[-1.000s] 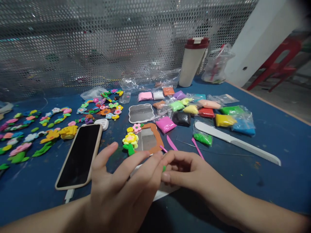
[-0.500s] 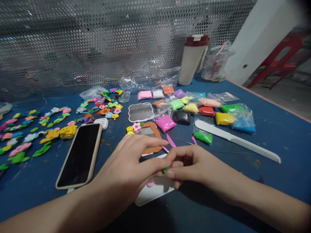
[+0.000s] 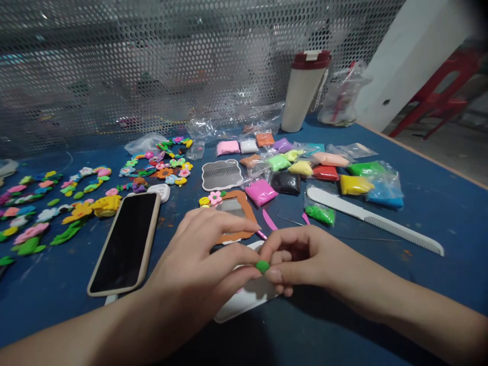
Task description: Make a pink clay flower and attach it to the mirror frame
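Note:
A small green piece of modelling clay (image 3: 262,266) is pinched between the fingertips of my left hand (image 3: 206,259) and my right hand (image 3: 301,259). Both hands are over a white flat board (image 3: 244,305), which they partly cover. Behind my left hand lies a mirror frame (image 3: 244,203) edged with brown clay, with a pink flower (image 3: 215,197) and a yellow piece on its corner. A pink modelling knife (image 3: 269,219) rests just beyond my fingers.
To the left lies a phone (image 3: 125,244) beside several clay-decorated frames (image 3: 86,180). Clay packets (image 3: 285,183), a second mirror (image 3: 221,175) and a white comb (image 3: 375,219) occupy the middle and right. A tumbler (image 3: 305,94) stands at the back against perforated metal.
The green clay shows more fully between my fingertips. My left thumb has come up to it, and the pink piece on the white board is now mostly hidden.

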The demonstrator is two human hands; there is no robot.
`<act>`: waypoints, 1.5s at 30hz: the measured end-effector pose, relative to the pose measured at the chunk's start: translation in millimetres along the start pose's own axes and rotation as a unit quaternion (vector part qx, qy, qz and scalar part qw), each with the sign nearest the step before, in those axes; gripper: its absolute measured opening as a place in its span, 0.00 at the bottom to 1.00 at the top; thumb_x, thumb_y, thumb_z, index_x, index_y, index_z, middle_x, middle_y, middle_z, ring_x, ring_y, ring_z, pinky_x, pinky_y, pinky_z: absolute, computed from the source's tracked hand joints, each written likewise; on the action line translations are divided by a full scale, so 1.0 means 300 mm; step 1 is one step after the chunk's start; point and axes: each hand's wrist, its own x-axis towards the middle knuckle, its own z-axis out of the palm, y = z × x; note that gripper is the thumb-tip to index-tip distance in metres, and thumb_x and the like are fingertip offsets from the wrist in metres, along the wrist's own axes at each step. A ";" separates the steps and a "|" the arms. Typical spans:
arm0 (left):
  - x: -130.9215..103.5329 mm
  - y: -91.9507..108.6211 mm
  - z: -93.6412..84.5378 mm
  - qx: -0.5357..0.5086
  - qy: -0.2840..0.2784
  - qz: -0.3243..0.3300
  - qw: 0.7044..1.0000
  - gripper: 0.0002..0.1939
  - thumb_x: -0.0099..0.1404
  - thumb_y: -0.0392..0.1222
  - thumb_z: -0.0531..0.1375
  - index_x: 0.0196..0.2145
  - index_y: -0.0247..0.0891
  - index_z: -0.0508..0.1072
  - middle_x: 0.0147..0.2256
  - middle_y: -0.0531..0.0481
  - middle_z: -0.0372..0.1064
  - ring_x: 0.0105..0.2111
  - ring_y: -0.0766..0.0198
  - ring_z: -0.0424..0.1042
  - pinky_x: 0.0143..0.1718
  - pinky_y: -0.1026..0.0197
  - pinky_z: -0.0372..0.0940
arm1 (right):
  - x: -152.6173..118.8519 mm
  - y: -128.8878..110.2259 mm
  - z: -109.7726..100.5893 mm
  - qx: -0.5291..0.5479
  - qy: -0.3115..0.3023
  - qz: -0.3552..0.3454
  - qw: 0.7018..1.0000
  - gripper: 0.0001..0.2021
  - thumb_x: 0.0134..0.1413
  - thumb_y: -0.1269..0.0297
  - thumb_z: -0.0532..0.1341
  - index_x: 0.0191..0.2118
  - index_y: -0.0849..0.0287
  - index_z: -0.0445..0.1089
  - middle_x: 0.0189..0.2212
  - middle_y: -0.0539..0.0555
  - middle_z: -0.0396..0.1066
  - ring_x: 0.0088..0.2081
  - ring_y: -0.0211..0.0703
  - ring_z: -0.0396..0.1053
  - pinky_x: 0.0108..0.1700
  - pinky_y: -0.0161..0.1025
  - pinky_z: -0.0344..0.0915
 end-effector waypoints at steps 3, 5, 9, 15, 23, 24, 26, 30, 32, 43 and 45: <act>0.002 0.003 -0.001 0.022 0.017 0.011 1.000 0.02 0.59 0.38 0.63 0.31 0.45 0.74 0.38 0.53 0.75 0.39 0.61 0.73 0.44 0.54 0.64 | -0.002 -0.006 0.001 -0.013 0.015 -0.009 1.000 0.06 0.45 0.65 0.68 0.30 0.61 0.73 0.20 0.46 0.70 0.23 0.29 0.66 0.30 0.30 0.64; 0.004 0.006 0.001 0.032 0.021 0.012 0.999 0.02 0.59 0.40 0.63 0.33 0.45 0.73 0.37 0.53 0.76 0.38 0.62 0.73 0.44 0.54 0.64 | -0.001 -0.007 -0.001 -0.022 0.021 -0.013 0.999 0.07 0.45 0.64 0.68 0.29 0.61 0.73 0.19 0.46 0.69 0.22 0.30 0.65 0.30 0.30 0.64; 0.005 0.010 0.007 0.057 0.018 0.026 0.998 0.04 0.62 0.40 0.60 0.36 0.46 0.74 0.37 0.54 0.76 0.36 0.64 0.74 0.43 0.55 0.63 | 0.005 -0.005 -0.006 -0.045 0.021 -0.015 0.999 0.07 0.45 0.62 0.68 0.30 0.61 0.75 0.18 0.45 0.68 0.21 0.30 0.64 0.29 0.30 0.64; -0.001 0.011 -0.003 0.080 0.023 0.031 0.996 0.05 0.64 0.39 0.58 0.35 0.47 0.74 0.37 0.55 0.77 0.36 0.65 0.75 0.47 0.54 0.60 | 0.003 -0.007 -0.007 -0.022 0.017 -0.041 0.999 0.10 0.53 0.60 0.63 0.28 0.62 0.75 0.20 0.48 0.70 0.21 0.29 0.65 0.26 0.27 0.62; 0.002 0.019 0.009 0.104 0.031 0.052 0.993 0.05 0.63 0.39 0.58 0.36 0.45 0.74 0.33 0.56 0.77 0.33 0.65 0.75 0.47 0.56 0.58 | 0.006 0.010 0.007 -0.034 0.040 -0.031 0.998 0.08 0.45 0.62 0.68 0.30 0.61 0.74 0.20 0.46 0.68 0.20 0.28 0.63 0.24 0.27 0.61; 0.002 0.018 0.007 0.108 0.029 0.058 0.992 0.04 0.63 0.39 0.58 0.36 0.45 0.73 0.34 0.56 0.76 0.34 0.65 0.75 0.47 0.56 0.58 | 0.005 0.008 0.007 -0.041 0.047 -0.027 0.998 0.08 0.45 0.62 0.67 0.30 0.61 0.74 0.20 0.46 0.68 0.20 0.28 0.62 0.24 0.27 0.60; 0.004 0.010 -0.005 0.121 0.028 0.062 0.990 0.05 0.63 0.42 0.59 0.37 0.43 0.73 0.36 0.54 0.76 0.35 0.63 0.74 0.49 0.55 0.57 | 0.004 -0.002 0.004 -0.082 0.062 -0.024 0.994 0.07 0.47 0.61 0.66 0.29 0.60 0.74 0.19 0.46 0.67 0.20 0.29 0.62 0.24 0.28 0.60; 0.018 -0.018 -0.052 0.135 0.032 -0.004 0.990 0.08 0.63 0.44 0.58 0.39 0.42 0.72 0.44 0.47 0.71 0.42 0.56 0.70 0.47 0.51 0.60 | 0.005 -0.016 -0.008 -0.298 0.056 -0.081 0.949 0.06 0.51 0.64 0.63 0.30 0.59 0.76 0.25 0.50 0.72 0.27 0.35 0.66 0.29 0.32 0.63; 0.026 -0.030 -0.068 0.128 0.007 -0.045 0.991 0.07 0.62 0.43 0.58 0.38 0.42 0.73 0.44 0.48 0.69 0.44 0.55 0.69 0.45 0.53 0.61 | 0.012 -0.009 -0.010 -0.419 0.052 -0.132 0.897 0.06 0.52 0.69 0.62 0.31 0.59 0.77 0.30 0.52 0.74 0.31 0.38 0.68 0.32 0.34 0.63; 0.002 -0.049 -0.047 0.082 -0.141 -0.106 0.981 0.07 0.66 0.40 0.54 0.39 0.43 0.70 0.40 0.52 0.69 0.40 0.59 0.68 0.39 0.56 0.58 | 0.026 0.014 -0.024 -0.641 0.127 -0.214 0.726 0.08 0.57 0.71 0.57 0.35 0.59 0.74 0.31 0.53 0.69 0.30 0.39 0.68 0.31 0.35 0.63; -0.008 -0.040 -0.044 0.088 -0.176 -0.113 0.974 0.07 0.67 0.40 0.52 0.38 0.42 0.70 0.36 0.52 0.69 0.37 0.58 0.68 0.36 0.56 0.58 | 0.014 0.009 -0.040 -0.666 0.174 -0.169 0.705 0.03 0.56 0.69 0.59 0.35 0.61 0.70 0.30 0.53 0.69 0.28 0.40 0.67 0.28 0.36 0.62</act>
